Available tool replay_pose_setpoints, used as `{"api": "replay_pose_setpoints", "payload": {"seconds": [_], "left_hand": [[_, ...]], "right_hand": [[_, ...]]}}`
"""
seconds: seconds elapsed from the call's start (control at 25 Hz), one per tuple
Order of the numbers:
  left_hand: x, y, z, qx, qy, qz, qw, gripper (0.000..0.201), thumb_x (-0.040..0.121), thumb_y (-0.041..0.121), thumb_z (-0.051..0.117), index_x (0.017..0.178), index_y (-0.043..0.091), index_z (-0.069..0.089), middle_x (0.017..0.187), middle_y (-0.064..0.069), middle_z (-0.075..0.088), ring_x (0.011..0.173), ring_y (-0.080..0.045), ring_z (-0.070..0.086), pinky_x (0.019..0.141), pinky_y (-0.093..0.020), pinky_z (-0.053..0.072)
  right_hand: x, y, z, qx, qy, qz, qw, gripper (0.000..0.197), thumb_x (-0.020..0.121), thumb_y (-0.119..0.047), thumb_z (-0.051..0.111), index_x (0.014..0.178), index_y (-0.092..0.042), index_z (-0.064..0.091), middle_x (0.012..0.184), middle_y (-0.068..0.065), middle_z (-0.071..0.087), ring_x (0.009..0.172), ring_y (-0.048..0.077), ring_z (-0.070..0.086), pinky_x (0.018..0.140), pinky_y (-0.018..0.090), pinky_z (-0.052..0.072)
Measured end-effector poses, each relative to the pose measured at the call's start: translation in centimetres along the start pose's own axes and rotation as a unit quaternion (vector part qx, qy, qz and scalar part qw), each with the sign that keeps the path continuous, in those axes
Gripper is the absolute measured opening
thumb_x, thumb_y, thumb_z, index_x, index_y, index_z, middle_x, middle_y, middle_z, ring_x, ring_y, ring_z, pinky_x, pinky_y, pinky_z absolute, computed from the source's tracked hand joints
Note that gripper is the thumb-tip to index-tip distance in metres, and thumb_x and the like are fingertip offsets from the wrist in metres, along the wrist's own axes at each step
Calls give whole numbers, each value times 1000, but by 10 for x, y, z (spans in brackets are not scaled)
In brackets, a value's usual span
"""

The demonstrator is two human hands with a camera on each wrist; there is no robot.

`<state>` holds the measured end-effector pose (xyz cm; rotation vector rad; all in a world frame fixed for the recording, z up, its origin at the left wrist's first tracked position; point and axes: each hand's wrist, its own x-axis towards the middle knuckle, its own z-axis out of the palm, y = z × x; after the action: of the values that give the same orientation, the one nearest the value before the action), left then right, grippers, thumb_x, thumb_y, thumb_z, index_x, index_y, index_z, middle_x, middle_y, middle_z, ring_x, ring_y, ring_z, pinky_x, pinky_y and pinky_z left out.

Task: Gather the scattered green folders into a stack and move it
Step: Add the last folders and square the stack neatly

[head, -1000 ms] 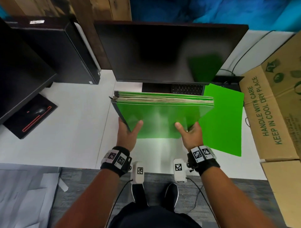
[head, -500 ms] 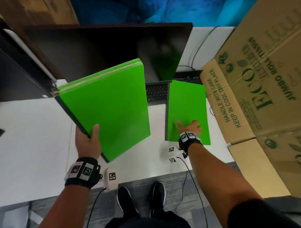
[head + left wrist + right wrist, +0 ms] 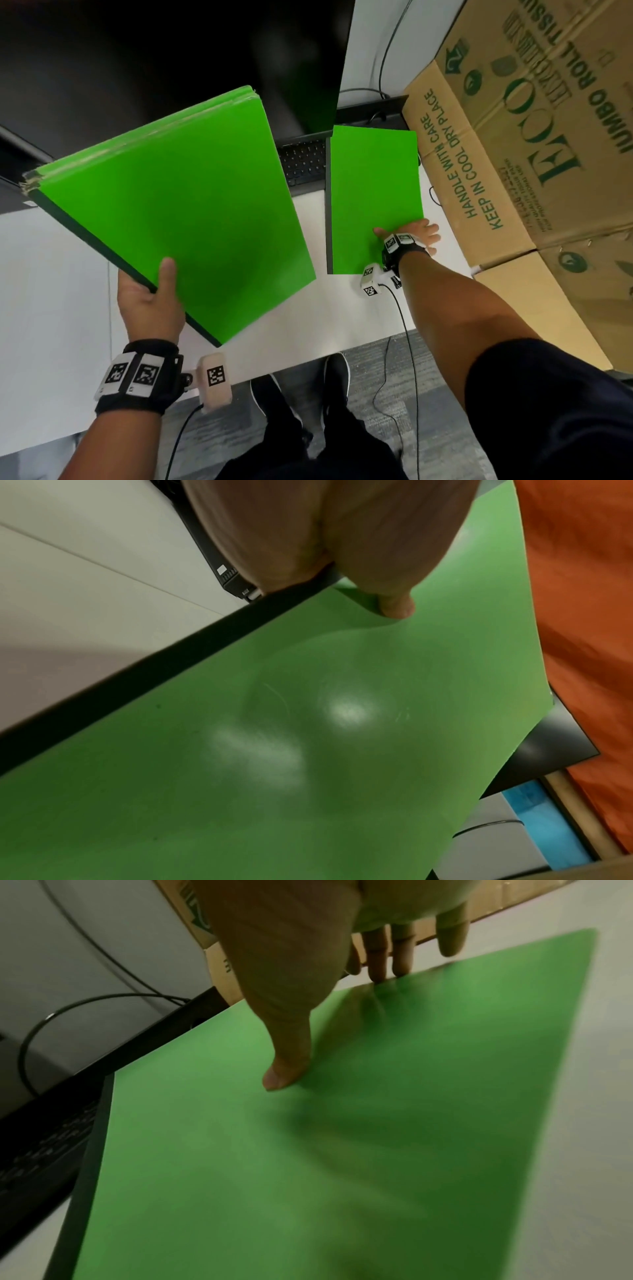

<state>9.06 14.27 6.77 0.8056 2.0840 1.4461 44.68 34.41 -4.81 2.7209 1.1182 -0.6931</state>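
Note:
My left hand (image 3: 150, 301) grips a thick stack of green folders (image 3: 178, 205) by its dark spine edge. The thumb (image 3: 394, 607) lies on top, and the stack is held tilted above the white table (image 3: 51, 274). One more green folder (image 3: 373, 192) lies flat on the table to the right. My right hand (image 3: 407, 236) is at that folder's near right edge. Its thumb (image 3: 284, 1074) presses on the cover (image 3: 308, 1150), and the fingertips (image 3: 377, 974) meet the edge and appear to slip under it.
A large dark monitor (image 3: 171, 51) stands behind the stack, with a black keyboard (image 3: 305, 164) under it, partly covered by the lone folder. A big cardboard box (image 3: 531, 137) stands close on the right. Cables (image 3: 387, 68) run behind it. The table's front edge is near my feet.
My right hand left the stack and went to the lone folder, sliding from its cover to its right edge. My left hand alone now carries the stack, swung leftward and tilted.

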Motion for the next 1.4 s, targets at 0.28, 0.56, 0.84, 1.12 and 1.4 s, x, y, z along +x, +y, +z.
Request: {"api": "replay_pose_setpoints", "payload": {"seconds": [0.28, 0.56, 0.84, 1.12, 1.4], "left_hand": [[1, 6, 4, -11, 18, 4, 1000, 39, 97, 25, 60, 132, 10, 52, 124, -15, 67, 112, -32, 65, 100, -47, 53], [0, 2, -5, -20, 41, -12, 999, 39, 97, 25, 60, 132, 8, 53, 123, -9, 67, 112, -23, 65, 103, -43, 51], [0, 10, -7, -37, 40, -54, 997, 62, 97, 30, 61, 148, 6, 36, 139, -6, 56, 130, -21, 53, 113, -37, 42], [-1, 19, -7, -32, -8, -35, 999, 39, 97, 17, 59, 135, 10, 51, 123, -4, 64, 116, -22, 61, 106, -43, 48], [-15, 43, -1, -64, -83, -18, 994, 25, 102, 17, 46, 125, 22, 53, 124, -2, 64, 120, -23, 60, 109, -47, 45]], "right_hand": [[14, 18, -1, -2, -61, -17, 998, 102, 56, -71, 75, 136, -17, 43, 126, 14, 43, 117, 32, 46, 90, 45, 44], [-6, 56, -39, 367, -67, -87, 924, 42, 82, -19, 75, 119, -8, 59, 113, 14, 68, 102, 34, 65, 85, 36, 50], [-71, 133, -66, 561, -141, -214, 787, 40, 66, -27, 83, 101, -15, 69, 84, -3, 77, 68, 13, 72, 60, 26, 57], [-134, 65, -67, 480, -234, -362, 764, 28, 75, -3, 73, 99, -16, 66, 84, -13, 77, 78, 6, 72, 72, 22, 57], [-166, -18, -47, 446, -220, -395, 772, 61, 71, -2, 82, 123, -15, 52, 116, 5, 69, 102, 18, 69, 91, 38, 55]]}}
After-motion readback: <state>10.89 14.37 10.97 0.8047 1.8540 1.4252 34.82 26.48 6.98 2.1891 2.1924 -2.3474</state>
